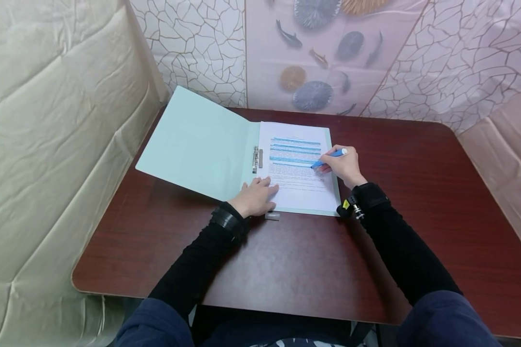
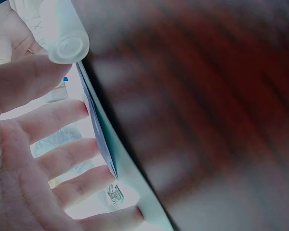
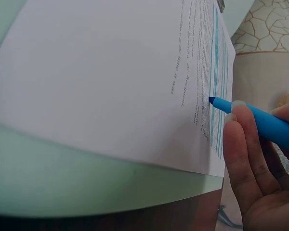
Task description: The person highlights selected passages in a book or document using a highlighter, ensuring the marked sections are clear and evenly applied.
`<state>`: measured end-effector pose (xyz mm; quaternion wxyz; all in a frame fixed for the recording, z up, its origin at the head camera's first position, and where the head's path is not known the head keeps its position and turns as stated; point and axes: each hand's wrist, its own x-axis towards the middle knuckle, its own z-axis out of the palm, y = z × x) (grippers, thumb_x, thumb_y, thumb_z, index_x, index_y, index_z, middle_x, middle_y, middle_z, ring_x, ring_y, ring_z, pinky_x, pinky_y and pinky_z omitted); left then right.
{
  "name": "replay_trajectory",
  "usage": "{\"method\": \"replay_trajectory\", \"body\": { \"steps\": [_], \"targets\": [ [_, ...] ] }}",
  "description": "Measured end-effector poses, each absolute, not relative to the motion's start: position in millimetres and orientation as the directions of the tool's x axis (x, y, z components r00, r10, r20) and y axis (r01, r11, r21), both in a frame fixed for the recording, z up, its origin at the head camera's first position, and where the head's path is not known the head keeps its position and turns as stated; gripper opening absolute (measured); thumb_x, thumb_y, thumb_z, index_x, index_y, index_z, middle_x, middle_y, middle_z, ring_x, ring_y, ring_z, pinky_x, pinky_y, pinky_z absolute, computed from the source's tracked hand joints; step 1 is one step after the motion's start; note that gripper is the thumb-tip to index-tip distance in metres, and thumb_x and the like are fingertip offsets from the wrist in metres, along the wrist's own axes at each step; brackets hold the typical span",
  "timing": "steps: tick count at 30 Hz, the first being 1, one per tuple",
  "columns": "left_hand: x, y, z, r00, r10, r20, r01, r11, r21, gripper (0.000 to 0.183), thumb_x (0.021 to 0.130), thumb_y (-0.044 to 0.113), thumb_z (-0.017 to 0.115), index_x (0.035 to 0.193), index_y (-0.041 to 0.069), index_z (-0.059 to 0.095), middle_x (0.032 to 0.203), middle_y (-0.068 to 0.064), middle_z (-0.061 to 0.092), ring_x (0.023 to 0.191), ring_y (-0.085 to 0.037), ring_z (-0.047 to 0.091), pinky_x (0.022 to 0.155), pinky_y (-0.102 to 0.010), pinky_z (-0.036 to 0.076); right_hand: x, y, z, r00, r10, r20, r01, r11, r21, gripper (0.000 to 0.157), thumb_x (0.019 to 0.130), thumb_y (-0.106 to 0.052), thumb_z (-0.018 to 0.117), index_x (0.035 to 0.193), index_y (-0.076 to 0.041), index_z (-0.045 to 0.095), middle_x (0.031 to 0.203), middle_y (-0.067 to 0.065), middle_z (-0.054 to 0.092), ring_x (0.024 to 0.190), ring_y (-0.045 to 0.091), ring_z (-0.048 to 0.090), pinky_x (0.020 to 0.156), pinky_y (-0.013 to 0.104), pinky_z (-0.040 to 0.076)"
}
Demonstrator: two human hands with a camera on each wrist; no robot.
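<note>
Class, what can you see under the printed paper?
The pale green folder shows along the right and bottom edges of the paper. Whether more sheets lie between them is hidden.

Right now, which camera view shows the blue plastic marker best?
The right wrist view: the blue plastic marker is large there, its dark tip clear against printed white paper. The head view shows it smaller, in the right hand; the left wrist view shows only a blue speck, possibly it.

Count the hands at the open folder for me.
2. The left hand rests at the lower left of the printed page; the right hand is at its right side, holding a blue marker with the tip at the text.
</note>
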<state>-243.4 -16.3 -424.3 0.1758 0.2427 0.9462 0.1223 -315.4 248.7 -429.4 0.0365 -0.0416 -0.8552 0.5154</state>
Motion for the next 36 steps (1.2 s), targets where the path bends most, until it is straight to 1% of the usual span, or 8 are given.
{"method": "replay_trajectory", "body": {
  "steps": [10, 18, 25, 31, 36],
  "targets": [
    [-243.3, -16.1, -424.2, -0.823, 0.499, -0.271, 0.415, 0.855, 0.312, 0.058, 0.097, 0.03, 0.054, 0.151, 0.017, 0.035, 0.161, -0.011, 0.022, 0.148, -0.033, 0.019, 0.115, -0.061, 0.021, -314.5, 249.6, -427.1, -0.993, 0.117, 0.021, 0.035, 0.459, -0.888, 0.015, 0.086, -0.012, 0.067, 0.085, 0.002, 0.064, 0.085, 0.019, 0.075, 0.065, 0.018, 0.073, 0.066, 0.033, 0.059],
    [-243.0, -15.8, -424.1, -0.822, 0.499, -0.275, 0.415, 0.855, 0.313, 0.058, 0.097, 0.03, 0.054, 0.151, 0.017, 0.035, 0.161, -0.011, 0.022, 0.149, -0.034, 0.019, 0.115, -0.061, 0.021, -313.2, 251.7, -426.9, -0.991, 0.131, 0.02, 0.041, 0.445, -0.895, 0.011, 0.085, -0.012, 0.067, 0.082, -0.001, 0.065, 0.087, 0.022, 0.074, 0.065, 0.02, 0.073, 0.066, 0.035, 0.059],
    [-242.7, -15.7, -423.7, -0.822, 0.499, -0.274, 0.415, 0.854, 0.313, 0.058, 0.097, 0.031, 0.054, 0.15, 0.017, 0.035, 0.161, -0.011, 0.022, 0.148, -0.033, 0.019, 0.115, -0.061, 0.021, -313.2, 252.7, -426.7, -0.993, 0.118, 0.027, 0.029, 0.449, -0.893, 0.014, 0.086, -0.011, 0.067, 0.086, 0.003, 0.065, 0.087, 0.022, 0.074, 0.065, 0.02, 0.073, 0.065, 0.035, 0.059],
    [-242.3, -15.8, -424.0, -0.822, 0.502, -0.27, 0.419, 0.853, 0.312, 0.058, 0.097, 0.03, 0.054, 0.15, 0.017, 0.035, 0.161, -0.012, 0.023, 0.148, -0.034, 0.02, 0.115, -0.061, 0.022, -312.3, 253.1, -425.9, -0.993, 0.118, 0.019, 0.035, 0.437, -0.899, 0.012, 0.085, -0.01, 0.067, 0.083, 0.001, 0.064, 0.085, 0.021, 0.074, 0.064, 0.019, 0.073, 0.065, 0.035, 0.059],
    [-242.7, -16.1, -424.2, -0.823, 0.502, -0.267, 0.417, 0.852, 0.316, 0.058, 0.097, 0.03, 0.054, 0.15, 0.017, 0.035, 0.161, -0.012, 0.022, 0.148, -0.034, 0.019, 0.115, -0.061, 0.021, -312.4, 254.5, -425.9, -0.993, 0.114, 0.02, 0.032, 0.441, -0.897, 0.013, 0.086, -0.011, 0.067, 0.084, 0.002, 0.064, 0.085, 0.02, 0.074, 0.065, 0.02, 0.073, 0.066, 0.035, 0.059]
  ]
}}
